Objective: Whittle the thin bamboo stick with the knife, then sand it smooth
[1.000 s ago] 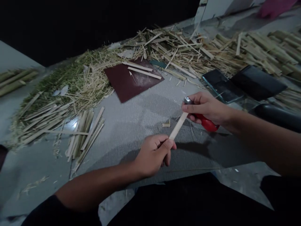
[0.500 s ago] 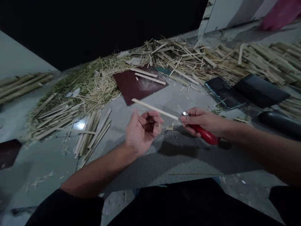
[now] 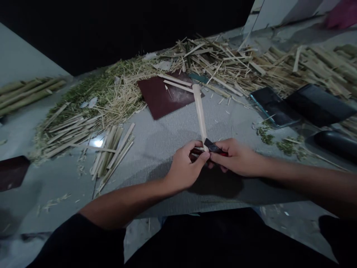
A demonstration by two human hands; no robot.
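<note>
A pale bamboo strip (image 3: 199, 108) stands up and away from me, its near end pinched between the thumb and fingers of my left hand (image 3: 186, 163). My right hand (image 3: 237, 158) is closed around a red-handled knife (image 3: 212, 146). The knife's dark blade lies against the strip close to its lower end, just above my left thumb. Both hands meet over the grey work surface (image 3: 173, 134); most of the red handle is hidden by my right fingers.
Beyond my hands lies a dark red sheet (image 3: 157, 98) with thin strips on it. Cut strips (image 3: 111, 152) are bundled at left, near a shavings heap (image 3: 122, 91). Split bamboo (image 3: 320, 69) is piled at right, behind a phone (image 3: 275, 106) and a dark curved object (image 3: 318, 104).
My left hand has moved right and taken hold of the strip, which my right hand was holding together with the knife. The strip has swung upright and the blade now touches it.
</note>
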